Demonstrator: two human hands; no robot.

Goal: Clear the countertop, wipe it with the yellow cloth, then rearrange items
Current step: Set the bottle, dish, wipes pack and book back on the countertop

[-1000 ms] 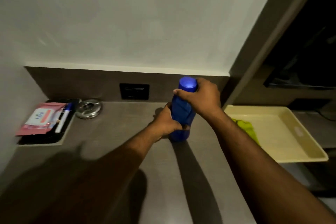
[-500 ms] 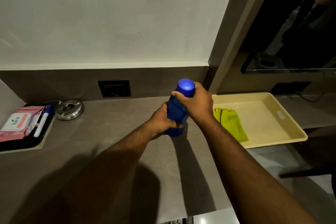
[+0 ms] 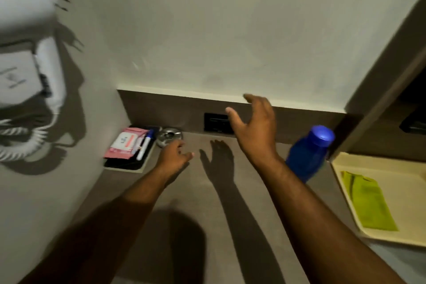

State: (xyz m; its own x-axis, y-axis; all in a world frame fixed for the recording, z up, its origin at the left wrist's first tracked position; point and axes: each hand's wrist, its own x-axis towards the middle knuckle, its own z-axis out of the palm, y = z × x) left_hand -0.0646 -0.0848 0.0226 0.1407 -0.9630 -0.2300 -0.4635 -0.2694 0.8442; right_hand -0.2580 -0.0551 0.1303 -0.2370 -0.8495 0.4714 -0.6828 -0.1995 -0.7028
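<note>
On the countertop (image 3: pixel 189 193), both hands have let go of the blue bottle (image 3: pixel 307 154), which they gripped a moment ago; it now stands free at the right, near the cream tray (image 3: pixel 391 168), its cap on, leaning in this wide view. Far left, a white hair dryer (image 3: pixel 49 71) hangs on the side wall. Below it a black tray (image 3: pixel 129 163) holds a pink packet (image 3: pixel 128 144) and a pen (image 3: pixel 144 145), with a metal ashtray (image 3: pixel 169 136) just beside it. Left hand (image 3: pixel 174 157) is low over the counter near the ashtray, fingers loosely curled, holding nothing. Right hand (image 3: pixel 252 127) is raised before the wall socket (image 3: pixel 216 123), fingers spread, empty. Yellow cloth (image 3: pixel 366 203) lies folded flat in the cream tray.
</note>
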